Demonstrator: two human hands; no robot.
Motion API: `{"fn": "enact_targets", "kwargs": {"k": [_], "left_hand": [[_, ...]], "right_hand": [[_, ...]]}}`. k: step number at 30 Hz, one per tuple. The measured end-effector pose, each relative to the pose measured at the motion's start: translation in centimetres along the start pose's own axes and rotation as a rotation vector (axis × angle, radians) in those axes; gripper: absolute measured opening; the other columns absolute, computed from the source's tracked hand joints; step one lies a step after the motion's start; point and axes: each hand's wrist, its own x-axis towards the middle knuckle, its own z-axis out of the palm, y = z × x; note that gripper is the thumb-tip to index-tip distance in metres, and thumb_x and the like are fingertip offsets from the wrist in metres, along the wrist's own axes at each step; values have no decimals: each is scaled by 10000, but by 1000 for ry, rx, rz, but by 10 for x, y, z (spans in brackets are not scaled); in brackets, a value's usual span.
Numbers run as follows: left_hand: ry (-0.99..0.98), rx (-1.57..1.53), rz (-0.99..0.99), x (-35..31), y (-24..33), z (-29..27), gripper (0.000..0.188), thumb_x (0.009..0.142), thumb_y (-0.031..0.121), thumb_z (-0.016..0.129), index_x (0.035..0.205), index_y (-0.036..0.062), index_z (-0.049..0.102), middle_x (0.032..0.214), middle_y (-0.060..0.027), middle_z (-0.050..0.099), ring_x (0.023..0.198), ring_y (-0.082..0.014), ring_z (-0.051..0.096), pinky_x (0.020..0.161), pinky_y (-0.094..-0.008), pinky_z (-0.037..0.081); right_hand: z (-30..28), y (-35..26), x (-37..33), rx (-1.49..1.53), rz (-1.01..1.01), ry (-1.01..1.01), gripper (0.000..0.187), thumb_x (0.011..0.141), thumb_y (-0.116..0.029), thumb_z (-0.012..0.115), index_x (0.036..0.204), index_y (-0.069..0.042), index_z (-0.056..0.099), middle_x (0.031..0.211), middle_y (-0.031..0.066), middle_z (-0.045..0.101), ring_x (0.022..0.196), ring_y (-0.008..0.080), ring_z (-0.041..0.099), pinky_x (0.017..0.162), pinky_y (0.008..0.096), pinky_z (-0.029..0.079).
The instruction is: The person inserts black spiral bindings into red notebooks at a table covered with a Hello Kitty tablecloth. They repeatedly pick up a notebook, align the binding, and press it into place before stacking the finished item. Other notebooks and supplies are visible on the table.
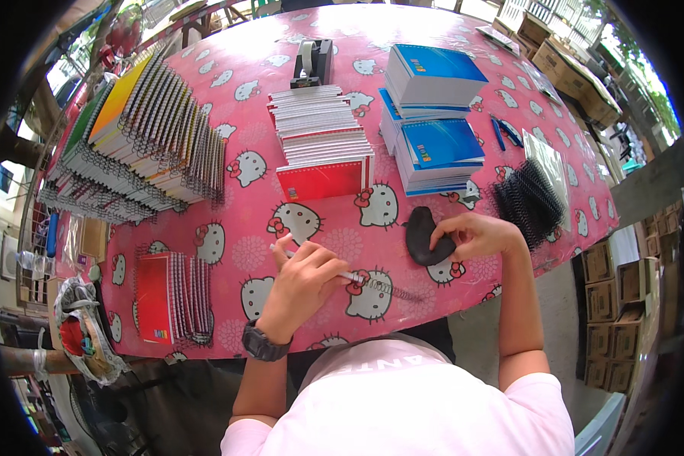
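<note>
the left hand [305,275] is closed around a slim white piece [349,277], with a thin wire coil [391,289] running out from its lower end toward the right, over the desk [251,220]; the grip appears to leave the coil side unobstructed. the right hand [471,234] has thumb and fingers bent against the right edge of a dark lump [418,235]; whether it grips or merely touches cannot be told. the left forearm rises steeply, watch [264,342] at the wrist, palm downward; the right elbow is bent, its wrist turned inward. just right of the right hand lie loose black coils [530,201], presumably placed within easy reach. beyond it stand blue notebooks [442,144]; beyond the left hand, a row of red notebooks [323,179], seemingly sorted by colour. farther left of the left hand are stacked spiral-bound notebooks [144,129].
</note>
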Motion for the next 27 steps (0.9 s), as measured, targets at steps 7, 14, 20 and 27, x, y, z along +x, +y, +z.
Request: {"fn": "enact_targets", "kwargs": {"k": [7, 14, 20, 27], "left_hand": [[89, -135, 43, 4, 9, 13, 215, 753, 194, 728, 954, 175, 655, 877, 49, 628, 896, -128, 582, 1010, -450, 237], [24, -175, 29, 6, 7, 13, 173, 780, 199, 707, 941, 158, 659, 833, 34, 646, 869, -141, 592, 999, -434, 236], [58, -109, -3, 6, 6, 11, 167, 777, 265, 716, 891, 157, 656, 874, 30, 645, 904, -159, 587, 1009, -458, 222], [120, -35, -6, -10, -15, 5, 237, 670, 266, 790, 845, 170, 663, 849, 52, 620, 946, -153, 562, 1024, -494, 186]], "right_hand": [[-1, 21, 2, -101, -63, 61, 292, 736, -129, 728, 1006, -52, 649, 939, 25, 630, 771, 127, 556, 645, 275, 445], [-4, 11, -18, -308, 30, 371, 348, 735, -2, 662, 1076, -54, 611, 1015, 93, 632, 879, 218, 598, 704, 325, 491], [44, 48, 20, -229, -157, 1216, 322, 731, -31, 684, 1042, -50, 605, 1029, 122, 571, 983, 274, 583, 840, 351, 472], [64, 40, -6, -507, 46, 691, 800, 568, -381, 842, 1276, -154, 544, 1477, 206, 260, 1342, 424, 237, 1080, 513, 268]]}}
